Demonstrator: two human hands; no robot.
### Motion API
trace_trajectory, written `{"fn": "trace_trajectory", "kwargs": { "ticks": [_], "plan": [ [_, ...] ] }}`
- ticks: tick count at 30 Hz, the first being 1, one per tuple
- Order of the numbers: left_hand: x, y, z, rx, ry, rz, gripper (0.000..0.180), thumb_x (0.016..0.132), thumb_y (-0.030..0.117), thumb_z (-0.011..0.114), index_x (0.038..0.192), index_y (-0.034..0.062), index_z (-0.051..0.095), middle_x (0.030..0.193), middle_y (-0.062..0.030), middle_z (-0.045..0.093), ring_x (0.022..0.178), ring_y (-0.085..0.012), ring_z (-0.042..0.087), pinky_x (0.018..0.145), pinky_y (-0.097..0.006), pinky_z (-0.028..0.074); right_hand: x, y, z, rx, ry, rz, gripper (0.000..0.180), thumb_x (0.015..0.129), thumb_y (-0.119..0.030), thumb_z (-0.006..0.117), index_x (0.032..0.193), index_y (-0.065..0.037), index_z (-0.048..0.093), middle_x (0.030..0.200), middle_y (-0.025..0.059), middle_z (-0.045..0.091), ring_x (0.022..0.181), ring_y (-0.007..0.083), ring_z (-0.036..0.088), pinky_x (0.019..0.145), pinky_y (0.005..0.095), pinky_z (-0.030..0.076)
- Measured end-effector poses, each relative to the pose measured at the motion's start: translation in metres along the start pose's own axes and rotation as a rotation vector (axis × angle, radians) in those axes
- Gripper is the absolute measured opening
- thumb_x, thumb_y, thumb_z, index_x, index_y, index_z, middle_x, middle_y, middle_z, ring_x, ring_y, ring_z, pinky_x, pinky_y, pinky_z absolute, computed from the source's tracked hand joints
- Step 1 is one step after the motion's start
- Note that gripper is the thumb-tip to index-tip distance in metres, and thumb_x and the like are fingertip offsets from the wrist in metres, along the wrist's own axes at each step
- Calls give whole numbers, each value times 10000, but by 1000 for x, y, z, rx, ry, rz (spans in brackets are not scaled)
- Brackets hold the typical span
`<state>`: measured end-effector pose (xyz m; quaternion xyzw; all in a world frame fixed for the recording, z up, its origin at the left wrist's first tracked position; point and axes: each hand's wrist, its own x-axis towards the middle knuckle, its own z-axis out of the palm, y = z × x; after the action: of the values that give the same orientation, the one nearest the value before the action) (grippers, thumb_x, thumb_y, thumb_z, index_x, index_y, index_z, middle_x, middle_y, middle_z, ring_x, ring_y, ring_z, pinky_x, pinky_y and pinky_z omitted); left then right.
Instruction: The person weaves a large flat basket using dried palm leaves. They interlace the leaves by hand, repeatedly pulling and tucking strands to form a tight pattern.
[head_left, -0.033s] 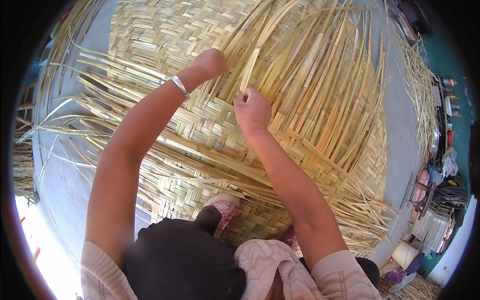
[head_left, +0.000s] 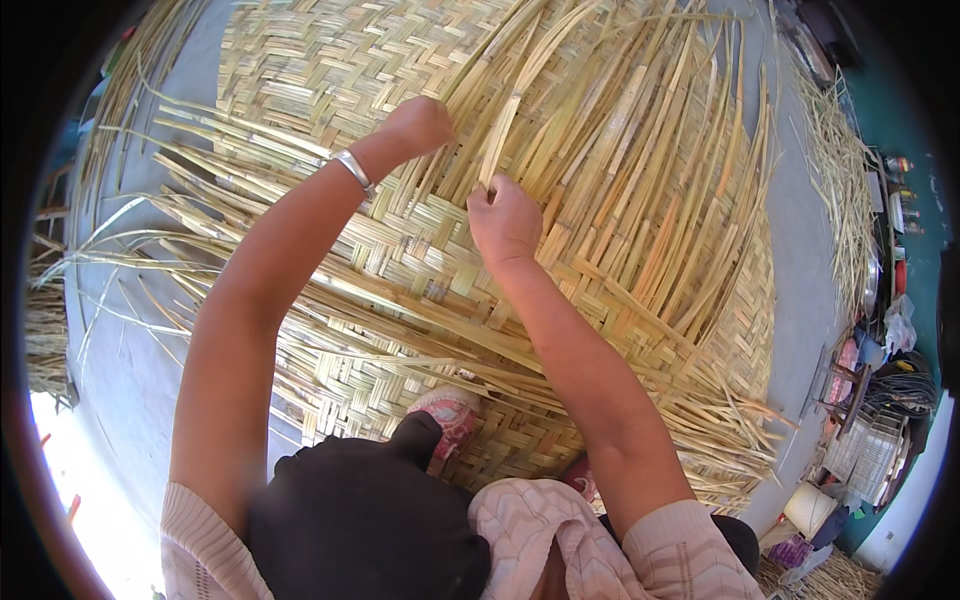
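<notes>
A large herringbone-woven mat [head_left: 330,60] of flat, split reed strips lies on the floor beneath my hands. Loose strip ends [head_left: 640,130] fan out across its far right part. Near the middle, my right hand [head_left: 507,225] pinches a pale reed strip [head_left: 512,112] that runs up and away from my fingers. Farther off and to the left, my left hand [head_left: 418,127] is closed in a fist at the base of other strips; its fingertips are hidden. A silver bracelet [head_left: 357,172] circles my left wrist.
More unwoven strips [head_left: 230,190] stick out past the mat's left edge. My shoe [head_left: 452,415] rests on the mat close to me. Reed bundles [head_left: 835,190] lie on the grey floor [head_left: 805,270] at the right, near a wire rack [head_left: 865,450] and a white bucket [head_left: 808,508].
</notes>
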<state>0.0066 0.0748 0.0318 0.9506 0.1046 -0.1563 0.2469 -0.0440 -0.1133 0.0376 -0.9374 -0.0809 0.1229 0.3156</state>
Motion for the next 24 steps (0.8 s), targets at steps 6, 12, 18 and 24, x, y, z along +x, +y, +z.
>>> {"fn": "trace_trajectory", "kwargs": {
  "ticks": [6, 12, 18, 24],
  "plan": [
    [-14, 6, 5, 103, 144, -44, 196, 798, 202, 621, 951, 88, 663, 886, -124, 679, 861, -299, 651, 744, -394, 512, 4, 9, 7, 53, 44, -33, 287, 815, -293, 602, 704, -30, 571, 621, 146, 587, 590, 342, 565, 581, 423, 449],
    [-20, 8, 22, 233, 262, 86, 206, 842, 157, 530, 1012, 98, 631, 1013, -149, 649, 948, -320, 629, 787, -438, 494, 4, 13, 9, 70, 59, -48, 295, 816, -301, 605, 698, -32, 570, 613, 135, 590, 572, 328, 561, 574, 412, 446],
    [15, 10, 4, 246, -92, 179, 226, 817, 145, 602, 1005, 19, 599, 993, -152, 658, 877, -321, 660, 717, -426, 538, 2, 12, 5, 94, -27, -11, 226, 799, -248, 562, 715, -39, 569, 706, 177, 609, 668, 380, 592, 617, 463, 464],
    [4, 7, 0, -476, -211, -105, 339, 760, 200, 758, 992, 12, 597, 796, -94, 640, 751, -213, 662, 550, -337, 545, 2, 11, 5, 74, 38, -47, 285, 825, -286, 591, 711, -26, 573, 598, 129, 582, 548, 303, 554, 564, 401, 445]
  ]
}}
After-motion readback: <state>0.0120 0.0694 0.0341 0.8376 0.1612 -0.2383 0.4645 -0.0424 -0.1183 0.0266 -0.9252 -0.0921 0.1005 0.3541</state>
